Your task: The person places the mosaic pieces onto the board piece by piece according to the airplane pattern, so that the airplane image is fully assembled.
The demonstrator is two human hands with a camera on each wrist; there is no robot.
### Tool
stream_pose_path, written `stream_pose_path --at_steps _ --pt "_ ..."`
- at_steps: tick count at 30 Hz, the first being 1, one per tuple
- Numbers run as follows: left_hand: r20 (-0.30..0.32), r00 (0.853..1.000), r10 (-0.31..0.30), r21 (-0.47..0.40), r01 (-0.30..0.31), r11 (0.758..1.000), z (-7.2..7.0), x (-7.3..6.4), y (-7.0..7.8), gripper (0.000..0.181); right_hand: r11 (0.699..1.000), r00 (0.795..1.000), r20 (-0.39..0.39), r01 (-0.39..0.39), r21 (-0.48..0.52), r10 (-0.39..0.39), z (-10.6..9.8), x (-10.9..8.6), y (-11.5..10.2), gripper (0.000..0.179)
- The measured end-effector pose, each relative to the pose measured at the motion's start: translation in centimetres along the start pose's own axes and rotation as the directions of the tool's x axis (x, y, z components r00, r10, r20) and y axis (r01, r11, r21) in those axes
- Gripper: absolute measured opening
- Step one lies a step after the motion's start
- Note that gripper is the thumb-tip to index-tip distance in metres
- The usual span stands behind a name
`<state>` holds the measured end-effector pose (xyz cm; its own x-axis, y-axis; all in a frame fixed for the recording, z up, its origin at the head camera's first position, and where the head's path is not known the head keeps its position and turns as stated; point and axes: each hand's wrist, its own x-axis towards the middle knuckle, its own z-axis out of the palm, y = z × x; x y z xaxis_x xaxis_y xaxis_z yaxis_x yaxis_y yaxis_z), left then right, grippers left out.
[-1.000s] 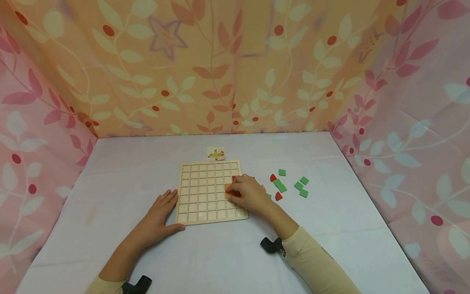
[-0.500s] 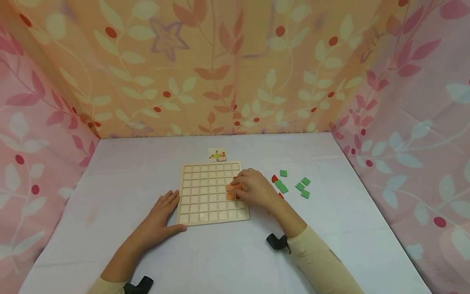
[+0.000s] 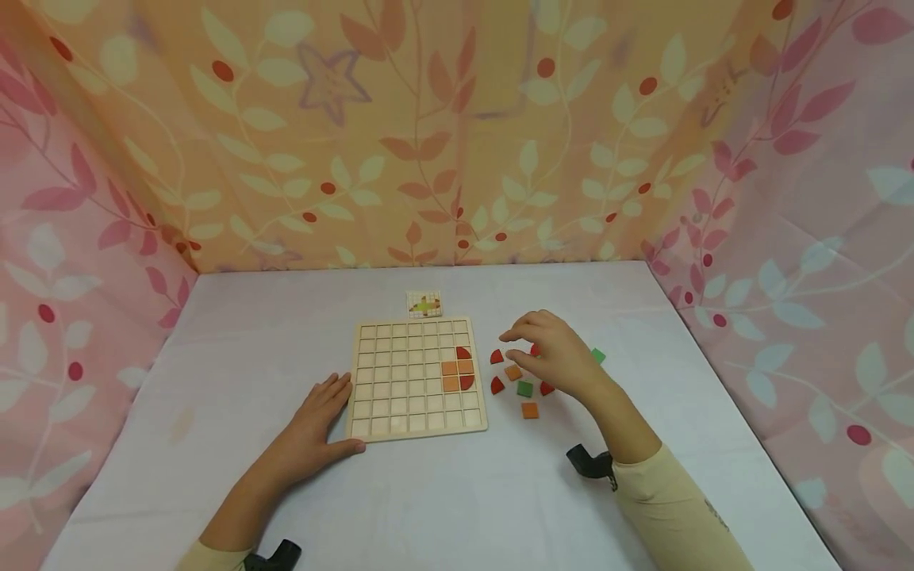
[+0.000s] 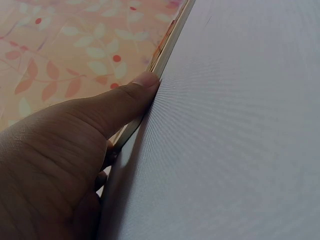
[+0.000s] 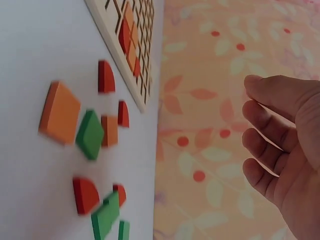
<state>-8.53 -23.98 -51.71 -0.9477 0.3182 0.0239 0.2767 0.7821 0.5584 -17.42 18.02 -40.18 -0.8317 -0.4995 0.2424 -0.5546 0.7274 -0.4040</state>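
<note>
A wooden grid board [image 3: 389, 388] lies flat on the table. Near its right side, three orange squares [image 3: 450, 383] and two red quarter-circle pieces [image 3: 462, 353] fill cells. My left hand [image 3: 310, 424] rests against the board's near-left corner, fingers extended along the left side and thumb on the front edge. Right of the board, my right hand [image 3: 560, 357] hovers over loose pieces with thumb and fingers apart, nothing between them. Below it lie a green square [image 3: 524, 389], an orange square [image 3: 530, 411] and a red quarter-circle [image 3: 497, 385]; the hand hides some others.
Just behind the board lies a small pattern card [image 3: 424, 304] with a coloured figure on a grid. White cloth [image 3: 214, 349] covers the table. Patterned curtains [image 3: 457, 159] stand at the back and both sides.
My right hand has let go of the orange piece on the board and moved right, over the loose pieces. Three orange squares now show in the grid. My left hand has stayed put.
</note>
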Motion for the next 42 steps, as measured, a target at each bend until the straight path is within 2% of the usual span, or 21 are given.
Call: stream_pose_path --at_steps 10,16,23,33,42 --pt "0.002 1.000 0.003 -0.003 -0.003 1.000 0.0 -0.1 0.0 0.114 0.998 0.992 -0.112 -0.051 0.044 0.056 -2.6 -4.3 3.6 0.027" --pt "0.005 1.000 -0.002 0.001 0.002 1.000 0.0 -0.1 0.0 0.115 0.991 0.980 -0.150 -0.122 0.044 0.128 -2.8 -6.6 6.0 0.027" --pt "0.012 1.000 -0.005 -0.003 0.006 1.000 0.0 0.0 0.1 0.114 0.980 0.968 -0.155 -0.194 0.043 0.198 -2.5 -8.6 8.4 0.026" --pt "0.006 1.000 -0.006 0.003 0.006 1.000 -0.1 0.1 0.1 0.114 0.958 0.945 -0.165 -0.266 0.110 0.282 -1.4 -10.4 10.9 0.025" --pt "0.012 1.000 -0.005 -0.004 0.005 1.000 -0.1 0.0 0.1 0.114 0.950 0.941 -0.154 -0.285 0.127 0.302 -0.8 -11.4 12.5 0.025"
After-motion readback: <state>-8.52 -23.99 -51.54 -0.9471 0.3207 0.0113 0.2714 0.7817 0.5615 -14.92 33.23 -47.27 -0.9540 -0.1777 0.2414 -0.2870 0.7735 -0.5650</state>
